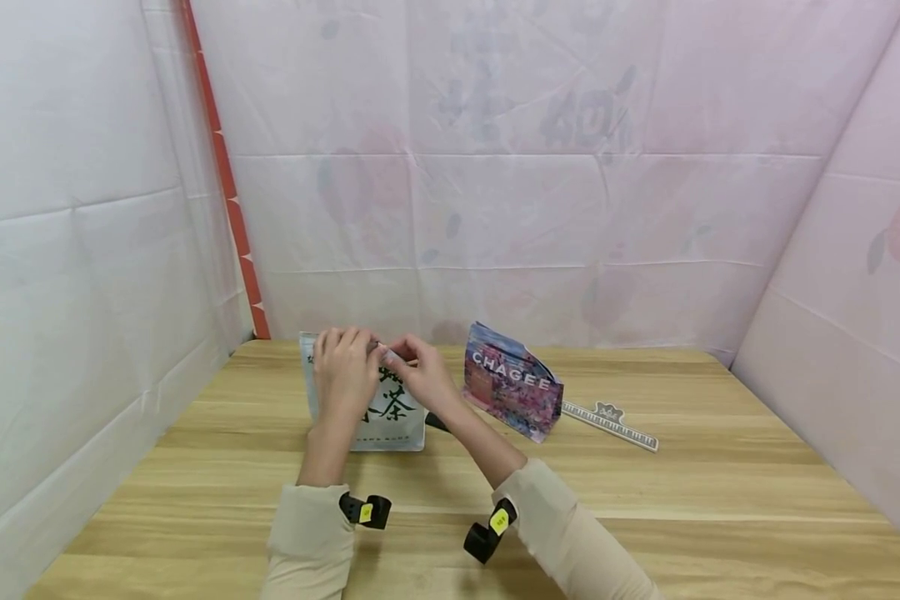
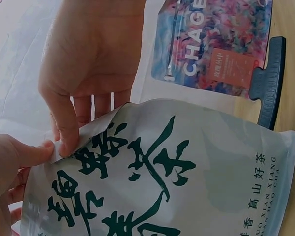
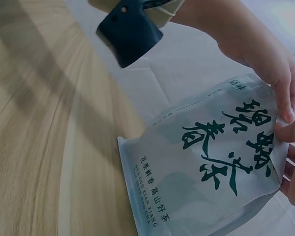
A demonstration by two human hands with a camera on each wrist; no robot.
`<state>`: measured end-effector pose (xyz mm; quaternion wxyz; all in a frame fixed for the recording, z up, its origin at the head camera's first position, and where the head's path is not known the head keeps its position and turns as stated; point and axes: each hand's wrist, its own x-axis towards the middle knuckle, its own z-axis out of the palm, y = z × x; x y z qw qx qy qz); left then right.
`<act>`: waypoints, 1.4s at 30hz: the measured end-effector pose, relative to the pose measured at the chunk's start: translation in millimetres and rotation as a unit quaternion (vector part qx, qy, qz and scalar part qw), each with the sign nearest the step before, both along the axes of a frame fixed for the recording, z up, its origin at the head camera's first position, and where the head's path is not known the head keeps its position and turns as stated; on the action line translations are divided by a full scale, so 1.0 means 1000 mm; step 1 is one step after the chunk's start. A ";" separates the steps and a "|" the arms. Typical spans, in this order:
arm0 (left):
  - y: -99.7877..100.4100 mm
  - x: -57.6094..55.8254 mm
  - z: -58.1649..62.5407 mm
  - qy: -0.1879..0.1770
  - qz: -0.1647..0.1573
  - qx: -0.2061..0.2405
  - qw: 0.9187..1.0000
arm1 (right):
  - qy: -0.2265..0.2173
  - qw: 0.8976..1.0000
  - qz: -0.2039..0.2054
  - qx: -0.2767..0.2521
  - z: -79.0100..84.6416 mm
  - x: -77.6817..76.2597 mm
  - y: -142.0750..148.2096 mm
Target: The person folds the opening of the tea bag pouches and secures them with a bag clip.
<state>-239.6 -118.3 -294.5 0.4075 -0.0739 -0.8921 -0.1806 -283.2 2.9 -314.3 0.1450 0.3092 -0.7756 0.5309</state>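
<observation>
Left hand (image 1: 342, 368) and right hand (image 1: 426, 375) were close together at the top edge of a pale blue-white pouch (image 2: 157, 167) printed with large dark green brush-style Chinese characters, both pinching that edge with their thumbs nearly touching on the printed face. The right hand's other fingers lay behind the pouch; those of the left were partly hidden at the same edge. The pouch stood upright directly below the hands, its bottom meeting the light wood-grained table (image 1: 607, 517), and a stretch of its top bent slightly under the right thumb. Low to the right of the hands, a flat black T-shaped piece (image 2: 270, 83) showed just beside the pouch, which hid part of it. Farther to the right stood a blue, pink and purple bag (image 1: 512, 387) with white CHAGEE lettering and a reddish rectangular label, near the pouch but apart from it. Farthest to the right of the hands lay a whitish ruler-like strip (image 1: 611, 427) with an ornamental crest along one side, its near end partly covered by the colourful bag. Behind the hands hung a whitish curtain (image 1: 525, 208) with faint pink and grey prints. Beige sleeves (image 1: 311, 533) covered the forearms, with black wrist cameras (image 1: 483, 542) at the cuffs.
</observation>
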 end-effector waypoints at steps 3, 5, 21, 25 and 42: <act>0.000 -0.001 -0.001 0.006 0.003 0.001 1.000 | 0.001 1.000 -0.006 -0.001 0.002 -0.001 -0.001; 0.001 -0.001 -0.001 0.011 0.006 0.002 1.000 | 0.003 1.000 -0.011 -0.004 0.002 -0.001 -0.002; 0.001 0.001 0.000 -0.006 -0.015 0.014 1.000 | -0.009 0.999 0.003 0.038 0.000 0.002 0.010; -0.005 0.003 0.002 -0.027 -0.033 0.005 0.999 | -0.026 0.997 0.003 0.077 0.001 0.001 0.017; -0.007 0.004 0.003 -0.040 -0.032 -0.012 0.999 | 0.040 0.999 -0.022 0.024 -0.011 -0.007 0.014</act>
